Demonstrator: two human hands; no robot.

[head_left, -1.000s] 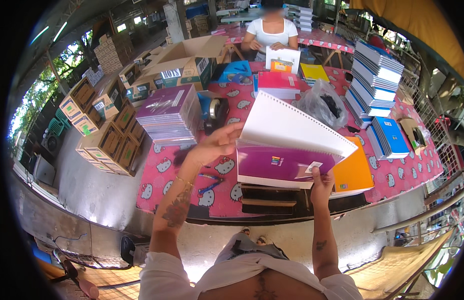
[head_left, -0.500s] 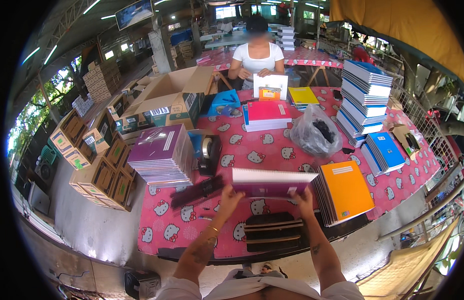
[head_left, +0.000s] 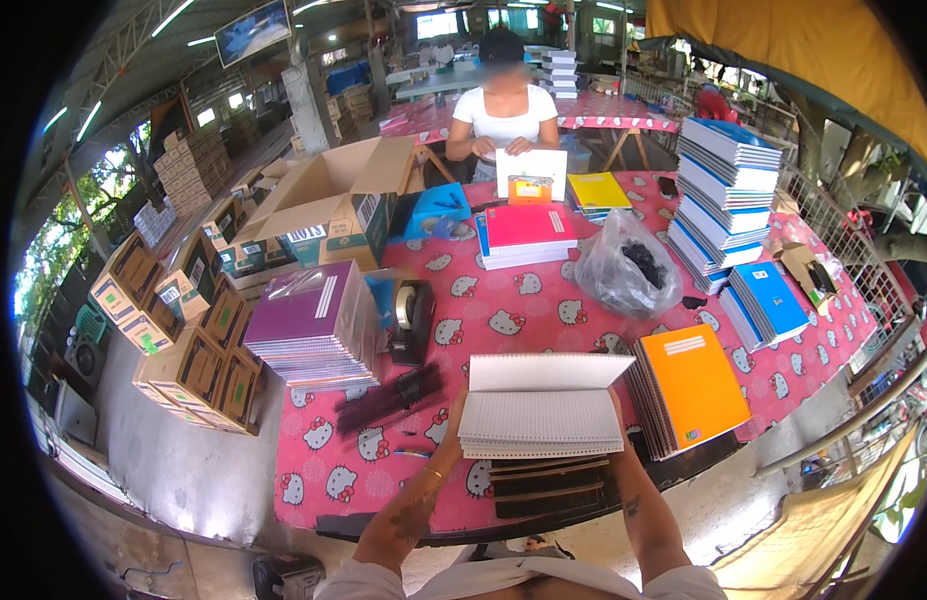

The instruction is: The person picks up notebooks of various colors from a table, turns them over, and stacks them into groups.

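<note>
Notebook point(head_left: 543, 418) over pink tablecloth point(head_left: 538, 332), workshop floor point(head_left: 213, 470) alongside

We look across a worktable point(head_left: 543, 305) draped in a pink cat-print cover. On it we see stacked purple spiral notebooks point(head_left: 308, 325) at left, a black tape dispenser point(head_left: 411, 325) just beside them, a blurry dark bundle point(head_left: 388, 400) nearer us and orange spiral notebooks point(head_left: 693, 385) at right; farther back, we find a clear plastic bag point(head_left: 608, 270) with black contents, red-covered notebooks point(head_left: 528, 230) and blue-covered notebooks point(head_left: 768, 300).
</note>
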